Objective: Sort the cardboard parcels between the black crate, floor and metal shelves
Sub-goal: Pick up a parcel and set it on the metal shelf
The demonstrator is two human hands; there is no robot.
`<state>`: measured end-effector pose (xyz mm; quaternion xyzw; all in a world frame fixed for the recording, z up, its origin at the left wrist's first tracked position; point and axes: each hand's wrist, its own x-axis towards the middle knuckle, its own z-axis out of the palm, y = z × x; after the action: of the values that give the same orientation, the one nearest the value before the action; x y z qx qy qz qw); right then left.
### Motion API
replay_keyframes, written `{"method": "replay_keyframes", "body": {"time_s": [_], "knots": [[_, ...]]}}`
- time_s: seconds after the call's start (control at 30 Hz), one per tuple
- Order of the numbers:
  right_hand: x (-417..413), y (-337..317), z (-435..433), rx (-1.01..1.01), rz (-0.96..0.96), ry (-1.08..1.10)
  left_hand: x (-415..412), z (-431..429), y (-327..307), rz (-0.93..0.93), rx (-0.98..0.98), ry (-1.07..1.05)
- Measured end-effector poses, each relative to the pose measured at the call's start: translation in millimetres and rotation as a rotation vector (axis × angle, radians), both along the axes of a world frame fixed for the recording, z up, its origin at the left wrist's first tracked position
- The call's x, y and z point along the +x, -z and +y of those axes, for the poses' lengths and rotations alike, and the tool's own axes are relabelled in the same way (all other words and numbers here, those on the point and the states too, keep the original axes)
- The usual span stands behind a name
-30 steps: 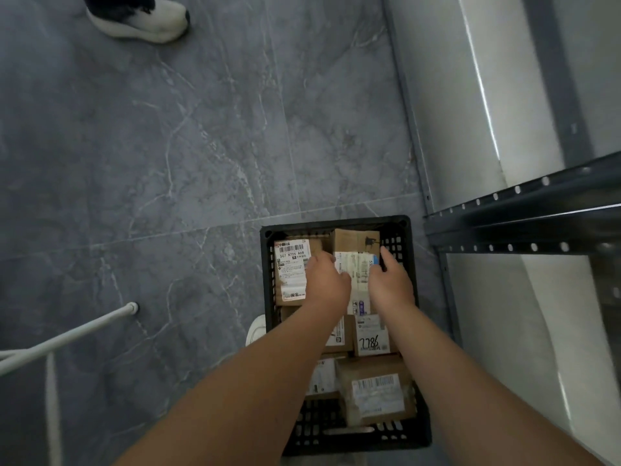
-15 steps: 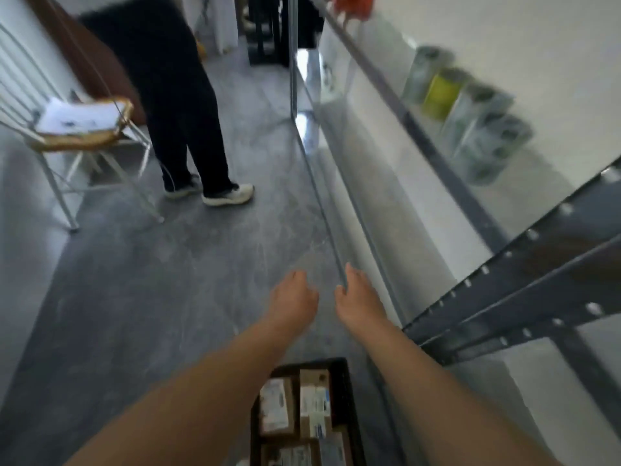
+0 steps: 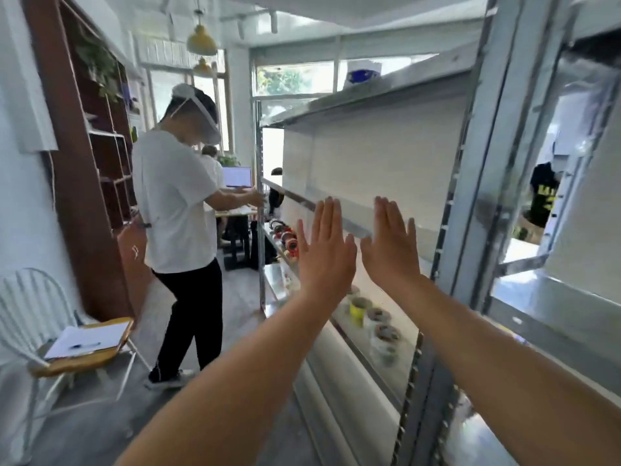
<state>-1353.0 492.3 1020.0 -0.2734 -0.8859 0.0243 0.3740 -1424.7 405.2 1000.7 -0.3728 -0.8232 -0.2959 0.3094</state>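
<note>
left hand [image 3: 325,253], right hand [image 3: 391,247] (both flat), metal shelves [image 3: 366,95]

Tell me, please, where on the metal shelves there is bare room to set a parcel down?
The middle shelf, behind the left hand and right hand, looks bare from the far upright to the near post. The lower shelf is crowded: tubs by the near post, tape rolls farther along.
</note>
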Motion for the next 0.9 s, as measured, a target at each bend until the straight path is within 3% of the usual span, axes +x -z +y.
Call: {"method": "replay_keyframes", "body": {"time_s": [0.17,0.4,0.77,0.9], "knots": [[14.5,-51.5,-24.1,0.069,0.087,0.129,-9.3,-26.6,-35.5,0.149,0.012,0.064],[24.0,-71.6,-69.7,0.045,0.116,0.253,-29.2,-65.8,-60.2,0.248,0.006,0.114],[115.7,-49.9,-105.2,0.053,0.122,0.48,60.2,-59.6,-25.8,0.088,-0.044,0.464],[167.8,-37.8,-117.9,0.027,0.081,0.618,106.7,-63.8,-15.1,0.143,-0.106,0.546]]}}
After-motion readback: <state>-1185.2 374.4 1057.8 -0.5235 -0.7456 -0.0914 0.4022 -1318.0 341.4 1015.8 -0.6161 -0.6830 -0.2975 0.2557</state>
